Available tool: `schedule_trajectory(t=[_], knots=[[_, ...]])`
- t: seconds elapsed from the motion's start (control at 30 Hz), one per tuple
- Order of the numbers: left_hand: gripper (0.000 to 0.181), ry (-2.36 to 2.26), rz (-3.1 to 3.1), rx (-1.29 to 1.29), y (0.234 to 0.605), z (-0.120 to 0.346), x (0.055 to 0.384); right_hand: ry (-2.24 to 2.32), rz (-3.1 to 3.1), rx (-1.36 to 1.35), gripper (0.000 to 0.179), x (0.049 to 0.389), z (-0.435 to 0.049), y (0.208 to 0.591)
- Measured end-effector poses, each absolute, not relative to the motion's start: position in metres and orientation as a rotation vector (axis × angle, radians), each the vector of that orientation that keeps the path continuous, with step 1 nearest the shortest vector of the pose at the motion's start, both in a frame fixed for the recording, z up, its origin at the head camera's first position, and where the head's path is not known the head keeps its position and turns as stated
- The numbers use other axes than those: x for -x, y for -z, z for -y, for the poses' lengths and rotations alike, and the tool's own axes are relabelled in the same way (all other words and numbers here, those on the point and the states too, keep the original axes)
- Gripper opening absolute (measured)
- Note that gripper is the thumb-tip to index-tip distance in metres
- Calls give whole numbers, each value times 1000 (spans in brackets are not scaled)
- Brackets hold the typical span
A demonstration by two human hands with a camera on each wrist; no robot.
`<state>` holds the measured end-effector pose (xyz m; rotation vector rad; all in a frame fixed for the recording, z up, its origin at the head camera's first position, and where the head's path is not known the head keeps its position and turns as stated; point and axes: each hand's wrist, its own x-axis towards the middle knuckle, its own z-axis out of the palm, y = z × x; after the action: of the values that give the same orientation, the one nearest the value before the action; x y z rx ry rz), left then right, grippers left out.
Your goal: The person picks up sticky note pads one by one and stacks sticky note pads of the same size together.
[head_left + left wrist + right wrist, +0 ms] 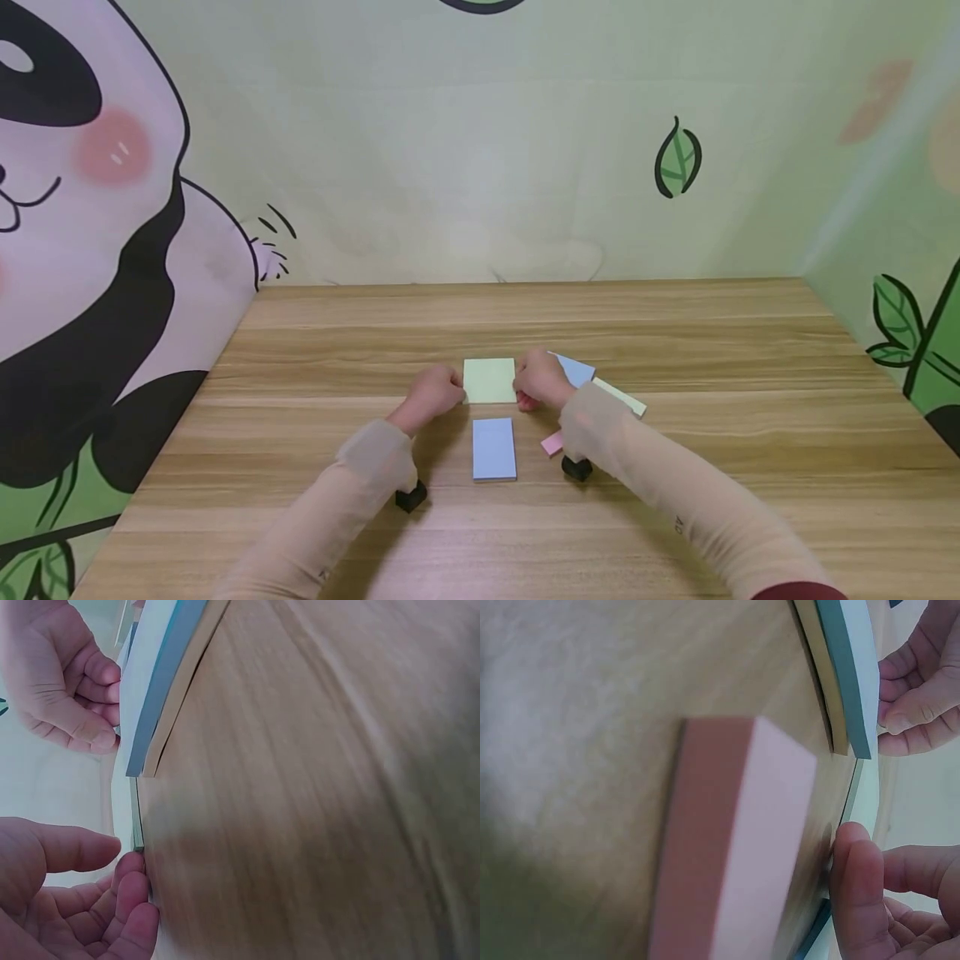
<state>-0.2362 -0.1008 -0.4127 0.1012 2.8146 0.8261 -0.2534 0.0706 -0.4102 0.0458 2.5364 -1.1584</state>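
A pale green sticky note pad (489, 381) lies flat on the wooden table between both hands. My left hand (437, 392) holds its left edge near the front corner, fingers curled; the thumb (79, 849) shows in the left wrist view. On the opposite side, my right hand (542, 379) grips the right edge with fingertips low against the tabletop. Directly in front of the green pad lies a blue sticky note pad (494, 450), longer side pointing toward me. Its thick side, blue over a tan layer, shows in the left wrist view.
Under and beyond the right forearm lie another blue pad (576, 369), a narrow pale green pad (621, 397) and a small pink pad (552, 443), which looms large in the right wrist view. A printed wall (480, 167) stands behind the table (300, 350).
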Motion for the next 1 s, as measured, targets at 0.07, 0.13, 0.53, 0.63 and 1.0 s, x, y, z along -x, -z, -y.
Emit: schedule_trajectory(t=[0.07,0.13,0.53,0.63,1.0], knots=[[8,-817,-2820,-107,413,100,236,1153,-2530,-50,20,253,-71,409],[8,-809,-2834,-123,413,100,235,1146,-2531,-48,21,252,-71,409],[12,-784,-2859,-158,413,99,230,1143,-2504,-38,21,249,-74,411],[12,-797,-2845,-154,414,99,230,1147,-2504,-24,23,249,-74,412],[14,-768,-2865,-208,415,99,230,1161,-2500,15,23,247,-77,412]])
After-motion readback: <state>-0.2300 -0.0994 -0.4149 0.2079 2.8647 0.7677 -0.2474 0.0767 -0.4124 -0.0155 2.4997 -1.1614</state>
